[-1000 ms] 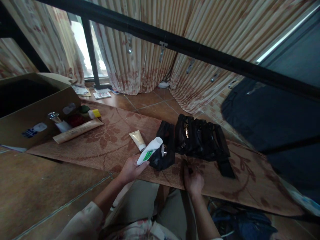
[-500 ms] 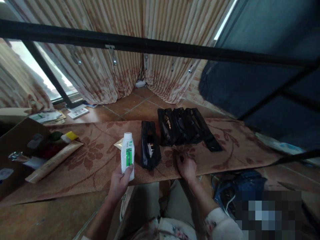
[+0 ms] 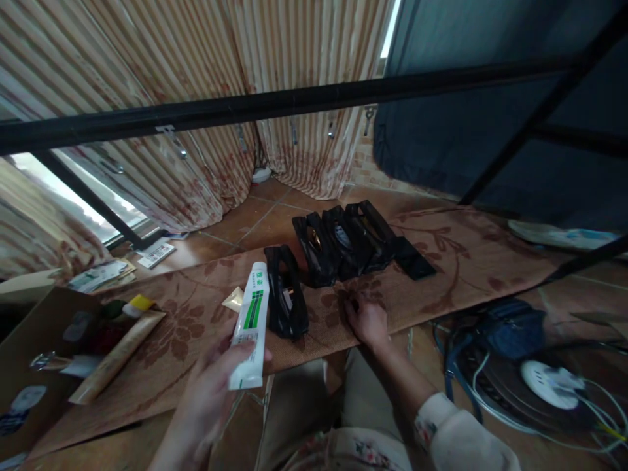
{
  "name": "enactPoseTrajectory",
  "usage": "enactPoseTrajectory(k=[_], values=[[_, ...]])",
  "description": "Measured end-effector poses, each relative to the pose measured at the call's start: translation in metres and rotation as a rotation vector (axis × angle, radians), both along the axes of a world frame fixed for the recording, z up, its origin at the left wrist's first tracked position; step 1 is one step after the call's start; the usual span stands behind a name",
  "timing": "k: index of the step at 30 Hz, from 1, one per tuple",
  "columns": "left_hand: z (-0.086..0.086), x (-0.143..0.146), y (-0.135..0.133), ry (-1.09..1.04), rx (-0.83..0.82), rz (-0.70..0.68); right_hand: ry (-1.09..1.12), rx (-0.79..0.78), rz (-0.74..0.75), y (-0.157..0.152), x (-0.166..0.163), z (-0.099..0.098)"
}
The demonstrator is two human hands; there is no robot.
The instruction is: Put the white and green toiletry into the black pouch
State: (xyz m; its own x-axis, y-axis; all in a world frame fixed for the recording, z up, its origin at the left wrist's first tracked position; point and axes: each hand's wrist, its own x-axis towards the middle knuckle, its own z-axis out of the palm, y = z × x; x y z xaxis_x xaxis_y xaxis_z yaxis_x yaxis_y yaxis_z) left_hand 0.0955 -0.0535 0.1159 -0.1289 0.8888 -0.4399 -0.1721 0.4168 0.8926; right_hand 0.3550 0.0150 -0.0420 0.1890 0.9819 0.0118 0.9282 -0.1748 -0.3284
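Observation:
My left hand [image 3: 210, 379] grips a white squeeze tube [image 3: 254, 314] with a green label, cap end up and tilted slightly right. Close behind the tube is a beige packet [image 3: 234, 299] on the brown patterned cloth [image 3: 314, 337]. Just right of the tube stands a black pouch [image 3: 285, 301] with a see-through window and small items inside. My right hand [image 3: 367, 320] rests on the cloth with its fingers curled in; nothing shows in it. Beyond it, more black pouches [image 3: 341, 245] stand in a row, beside a flat black pouch [image 3: 413, 258].
At the left, a cardboard box [image 3: 36, 360] holds a long beige tube [image 3: 115, 356] and a yellow-capped item [image 3: 140, 304]. A dark metal bar [image 3: 294, 104] crosses in front of the curtains. A blue bag [image 3: 513, 327] and a white power strip [image 3: 552, 383] lie at lower right.
The view has turned and tilted. My left hand has brought the tube nearer and leaned it, showing its flat bottom end. My right hand stays curled on the cloth.

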Motion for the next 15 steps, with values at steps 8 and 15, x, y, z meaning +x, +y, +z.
enactPoseTrajectory(k=[8,15], values=[[0.019,0.004,0.037,0.005,-0.025,-0.261,0.04,0.022,0.016,-0.001,0.002,0.0],[0.001,0.017,0.085,0.048,-0.078,-0.353,0.045,-0.031,0.003,0.001,0.002,0.002]])
